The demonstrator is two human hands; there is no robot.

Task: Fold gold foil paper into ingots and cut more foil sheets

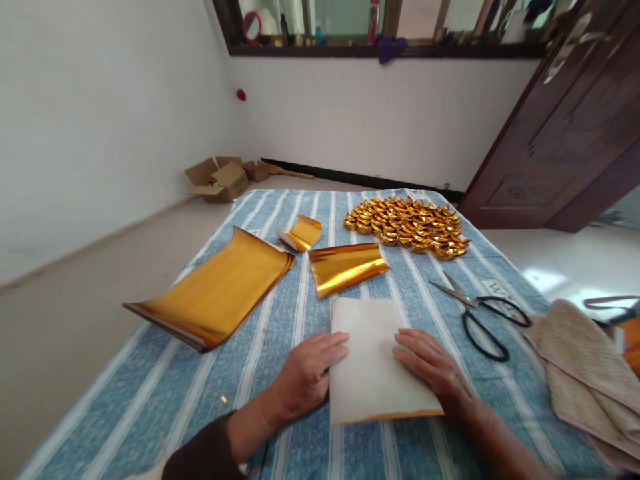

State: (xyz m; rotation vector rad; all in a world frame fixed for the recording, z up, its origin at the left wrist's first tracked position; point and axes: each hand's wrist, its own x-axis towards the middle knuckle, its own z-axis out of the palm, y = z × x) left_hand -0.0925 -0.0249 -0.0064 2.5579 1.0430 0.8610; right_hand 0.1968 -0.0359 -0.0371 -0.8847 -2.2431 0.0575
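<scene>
Paper (white face up, gold edge showing) lies flat between both hands: left hand presses its left edge, fingers loosely curled; right hand rests open on its right edge. Scissors lie just beyond the right hand, gold foil sheets beyond the left.

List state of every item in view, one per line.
left hand: flat, pressing the sheet's left edge
right hand: flat, on the sheet's right side
white-side-up sheet: lying flat, gold edge showing at the near end
large gold foil stack: edges curling up
smaller gold sheet: curled
small folded foil piece: partly folded
gold ingots: folded, piled together
scissors: open
cardboard box: flaps open
door: open
</scene>
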